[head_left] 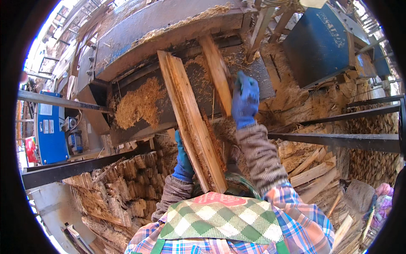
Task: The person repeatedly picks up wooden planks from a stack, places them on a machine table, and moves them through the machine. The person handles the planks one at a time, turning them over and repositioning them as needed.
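A long, rough-edged wooden plank (190,114) slants from the machine's bed toward my apron. My left hand (182,155), in a blue work glove, is closed on its left edge near the lower end. Some of those fingers are hidden behind the wood. Farther right, a second plank (218,70) lies with its far end under the machine's housing; its outline is smeared. Just beside this plank's right edge is my right hand (246,100), also gloved in blue. Blur hides whether its fingers are bent around anything or touch the plank.
Sawdust (139,103) is heaped on the metal bed beneath the long housing (169,29). Blue cabinets stand at left (51,127) and upper right (317,46). Black metal rails (338,142) run at both sides. Stacked wood pieces (127,186) lie at lower left and right.
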Motion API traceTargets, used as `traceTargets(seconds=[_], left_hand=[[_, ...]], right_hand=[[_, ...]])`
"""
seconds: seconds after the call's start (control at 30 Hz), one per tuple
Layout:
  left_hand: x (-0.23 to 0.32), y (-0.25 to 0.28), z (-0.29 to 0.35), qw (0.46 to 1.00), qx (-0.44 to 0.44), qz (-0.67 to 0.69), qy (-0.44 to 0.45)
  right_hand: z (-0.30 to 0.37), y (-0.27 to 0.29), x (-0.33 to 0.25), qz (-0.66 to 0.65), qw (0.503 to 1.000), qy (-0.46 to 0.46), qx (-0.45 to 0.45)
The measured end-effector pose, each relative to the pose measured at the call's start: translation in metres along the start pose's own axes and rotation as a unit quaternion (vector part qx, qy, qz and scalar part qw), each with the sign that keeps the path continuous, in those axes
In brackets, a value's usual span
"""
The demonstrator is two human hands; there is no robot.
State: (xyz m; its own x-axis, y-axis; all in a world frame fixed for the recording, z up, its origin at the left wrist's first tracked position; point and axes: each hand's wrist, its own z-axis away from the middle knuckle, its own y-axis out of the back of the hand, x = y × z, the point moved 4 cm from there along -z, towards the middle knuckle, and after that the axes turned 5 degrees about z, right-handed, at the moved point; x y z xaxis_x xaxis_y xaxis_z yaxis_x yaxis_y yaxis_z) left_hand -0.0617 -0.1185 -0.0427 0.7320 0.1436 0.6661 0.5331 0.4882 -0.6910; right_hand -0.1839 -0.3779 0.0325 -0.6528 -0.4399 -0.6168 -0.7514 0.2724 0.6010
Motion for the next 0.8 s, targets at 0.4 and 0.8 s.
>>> traceTargets(seconds=[0.4, 0.8], left_hand=[[0.034, -0.026, 0.033, 0.972, -0.059, 0.211, 0.089], [0.006, -0.015, 0.053, 0.984, -0.002, 0.095, 0.151]], right_hand=[[-0.006, -0.007, -0.010, -0.180, 0.982, 0.002, -0.058], [0.195, 0.129, -0.006, -0.418, 0.833, -0.268, -0.243]])
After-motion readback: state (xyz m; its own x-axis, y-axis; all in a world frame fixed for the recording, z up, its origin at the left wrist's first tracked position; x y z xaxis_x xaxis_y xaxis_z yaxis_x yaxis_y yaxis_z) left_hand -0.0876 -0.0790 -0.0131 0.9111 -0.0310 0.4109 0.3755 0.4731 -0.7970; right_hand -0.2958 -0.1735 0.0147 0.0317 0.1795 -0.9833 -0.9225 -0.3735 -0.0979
